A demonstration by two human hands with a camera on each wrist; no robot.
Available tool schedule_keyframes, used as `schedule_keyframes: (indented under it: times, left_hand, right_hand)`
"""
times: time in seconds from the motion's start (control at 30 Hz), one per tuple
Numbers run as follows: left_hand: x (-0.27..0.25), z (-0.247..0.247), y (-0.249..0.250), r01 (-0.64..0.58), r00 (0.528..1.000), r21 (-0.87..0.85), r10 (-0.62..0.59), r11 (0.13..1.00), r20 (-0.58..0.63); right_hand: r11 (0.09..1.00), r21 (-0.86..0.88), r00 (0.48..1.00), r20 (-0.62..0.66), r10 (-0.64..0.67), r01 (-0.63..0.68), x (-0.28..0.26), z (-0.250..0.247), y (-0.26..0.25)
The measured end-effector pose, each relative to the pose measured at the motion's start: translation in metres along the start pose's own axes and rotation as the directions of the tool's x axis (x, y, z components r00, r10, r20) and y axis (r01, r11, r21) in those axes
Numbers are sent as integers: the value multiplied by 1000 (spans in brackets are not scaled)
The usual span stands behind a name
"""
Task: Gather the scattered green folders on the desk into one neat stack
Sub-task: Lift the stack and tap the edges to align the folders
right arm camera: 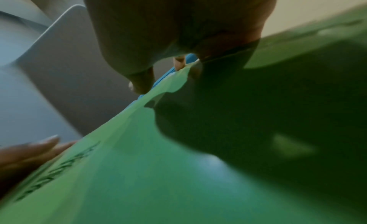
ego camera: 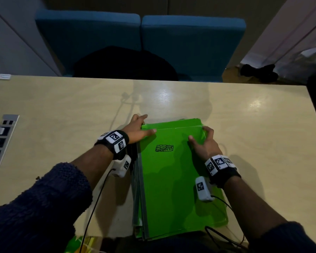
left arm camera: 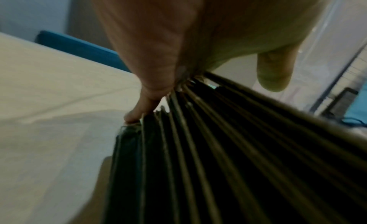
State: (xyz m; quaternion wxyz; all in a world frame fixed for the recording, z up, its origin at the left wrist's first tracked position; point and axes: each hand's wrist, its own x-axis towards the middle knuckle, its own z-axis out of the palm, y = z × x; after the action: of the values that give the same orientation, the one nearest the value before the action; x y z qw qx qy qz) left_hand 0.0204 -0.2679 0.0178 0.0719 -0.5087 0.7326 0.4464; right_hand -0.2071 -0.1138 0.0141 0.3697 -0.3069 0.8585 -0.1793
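Note:
A stack of green folders (ego camera: 173, 179) lies on the light wooden desk (ego camera: 62, 110), its near end hanging over the desk's front edge. The top folder bears a black scribble (ego camera: 164, 148). My left hand (ego camera: 139, 129) holds the stack's far left corner, thumb on top and fingers round the edge. In the left wrist view the stack's fanned edges (left arm camera: 198, 149) run under my palm, with a fingertip (left arm camera: 137, 114) against them. My right hand (ego camera: 202, 141) grips the far right edge, fingers curled over it; the right wrist view shows the green cover (right arm camera: 139, 164).
A socket panel (ego camera: 0, 141) is set into the desk at the left. Two blue chairs (ego camera: 139, 42) stand behind the desk, with a black bag (ego camera: 124, 64) in front of them. Wrist cables (ego camera: 95, 201) trail over the desk's front edge.

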Motion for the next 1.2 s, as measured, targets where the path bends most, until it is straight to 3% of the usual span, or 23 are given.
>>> schedule_keyframes:
  times: [0.17, 0.3, 0.43, 0.5, 0.57, 0.67, 0.73, 0.87, 0.93, 1.1, 1.2]
  left_hand:
    - [-3, 5, -10, 81, 997, 69, -80, 994, -16]
    - [-5, -1, -7, 60, 998, 120, -63, 991, 23]
    - [-11, -5, -5, 66, 991, 132, -80, 989, 106]
    - [-14, -3, -6, 33, 995, 8, -33, 999, 98]
    - [-18, -2, -12, 16, 1000, -139, -19, 990, -17]
    - [-25, -4, -31, 152, 957, -197, -194, 969, -218]
    - [-35, 1, -39, 234, 939, -263, -287, 936, -187]
    - [-44, 24, -36, 146, 974, -372, -198, 917, -106]
    - [-43, 29, -27, 156, 971, -397, -215, 904, -108]
    - [-35, 34, -16, 223, 950, -352, -283, 909, -131]
    - [-33, 33, -12, 190, 958, -502, -271, 843, -93]
  right_hand:
    - [997, 53, 998, 31, 50, -52, 8, 12, -6]
    - [996, -86, 998, 37, 41, -38, 12, 11, -10]
    - [985, -170, 992, 125, 7, 14, 20, 3, -23]
    - [967, -245, 992, 124, -33, 62, 26, 0, -23]
    - [951, -301, 994, 96, -47, 74, 32, -4, -18]
    - [971, -233, 998, 34, 51, -42, 45, -10, -15]
    - [976, -210, 996, 57, 74, -61, 45, -4, -21]
    - [916, -400, 985, 167, 46, 25, 30, 12, -36]
    - [887, -456, 985, 170, 17, 63, 29, 9, -36]
    - [949, -309, 968, 249, 11, 69, 53, -2, -29]
    - [989, -138, 973, 229, -14, 47, 41, -10, -30]
